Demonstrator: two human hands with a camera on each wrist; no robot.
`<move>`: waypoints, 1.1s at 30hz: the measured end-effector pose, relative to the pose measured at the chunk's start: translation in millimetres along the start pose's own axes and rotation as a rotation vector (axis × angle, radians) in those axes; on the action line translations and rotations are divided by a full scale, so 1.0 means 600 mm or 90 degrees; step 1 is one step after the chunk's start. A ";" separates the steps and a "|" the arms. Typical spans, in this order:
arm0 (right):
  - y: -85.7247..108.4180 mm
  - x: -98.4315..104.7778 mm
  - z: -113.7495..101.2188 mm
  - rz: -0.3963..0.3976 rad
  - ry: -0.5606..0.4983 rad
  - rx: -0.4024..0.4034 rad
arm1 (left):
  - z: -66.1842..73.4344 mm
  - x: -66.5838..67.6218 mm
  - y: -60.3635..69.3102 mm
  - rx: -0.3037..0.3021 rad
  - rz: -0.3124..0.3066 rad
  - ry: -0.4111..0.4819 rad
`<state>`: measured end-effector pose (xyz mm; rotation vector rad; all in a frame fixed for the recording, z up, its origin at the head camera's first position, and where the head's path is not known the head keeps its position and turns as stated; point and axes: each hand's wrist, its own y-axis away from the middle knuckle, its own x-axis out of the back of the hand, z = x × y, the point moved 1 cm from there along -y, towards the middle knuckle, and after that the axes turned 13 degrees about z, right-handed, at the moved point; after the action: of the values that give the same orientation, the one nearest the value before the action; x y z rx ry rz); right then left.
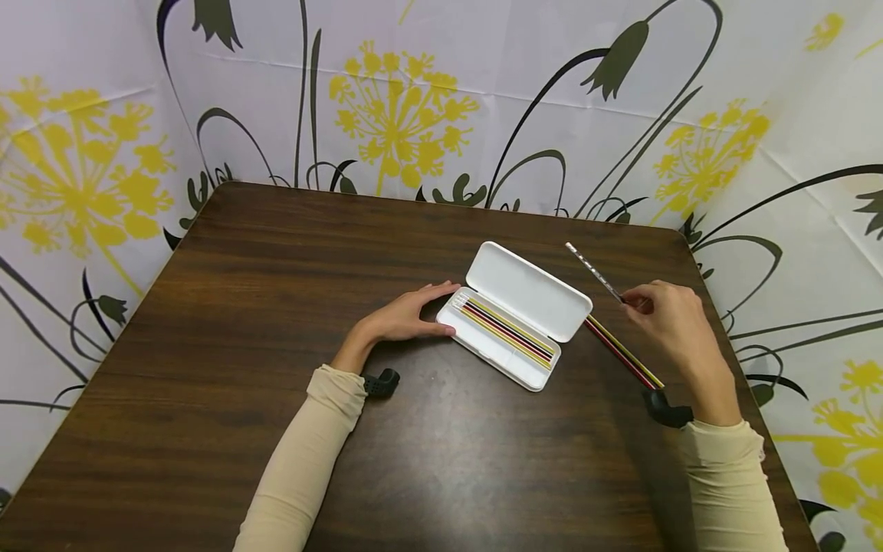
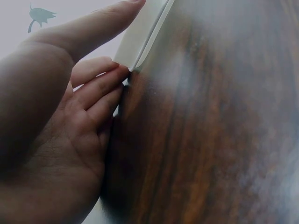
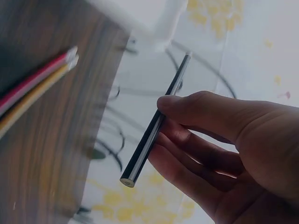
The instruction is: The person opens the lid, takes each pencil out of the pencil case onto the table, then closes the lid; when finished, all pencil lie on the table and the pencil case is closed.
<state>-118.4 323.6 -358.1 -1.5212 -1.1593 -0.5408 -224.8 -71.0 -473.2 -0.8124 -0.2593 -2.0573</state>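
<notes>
A long, close-fitting pale cream fabric sleeve [image 1: 300, 464] ends in a bunched, softly folded cuff [image 1: 338, 392] near the bare left hand [image 1: 403, 316]. A matching cream fabric sleeve [image 1: 733, 487], creased crosswise, ends near the bare right hand [image 1: 672, 322]. A rounded matte-black wrist device [image 1: 383, 383] and a similar curved black device [image 1: 667, 410] are worn, one on each side.

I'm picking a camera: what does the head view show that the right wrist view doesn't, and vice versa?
Only the head view: the left hand touching the left end of the open pencil case, and pencils inside.
Only the right wrist view: the flat end of the held pencil.
Both: the right hand pinching that pencil, a red pencil and a yellow pencil on the table, and patterned cloth. The wrist view's blurred white shape is probably the case.
</notes>
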 end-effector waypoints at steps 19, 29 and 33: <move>0.071 -0.009 0.056 -0.066 0.003 -0.039 | 0.001 -0.002 -0.001 0.004 -0.007 -0.004; 0.113 -0.043 0.063 -0.090 -0.005 -0.055 | 0.000 0.000 -0.002 0.003 -0.006 0.000; 0.124 -0.049 0.063 -0.078 0.001 -0.043 | 0.000 -0.003 -0.001 0.006 -0.007 0.001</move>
<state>-74.3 352.7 -429.1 -1.5132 -1.2499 -0.6694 -224.5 -69.8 -474.1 -0.8054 -0.2720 -2.0655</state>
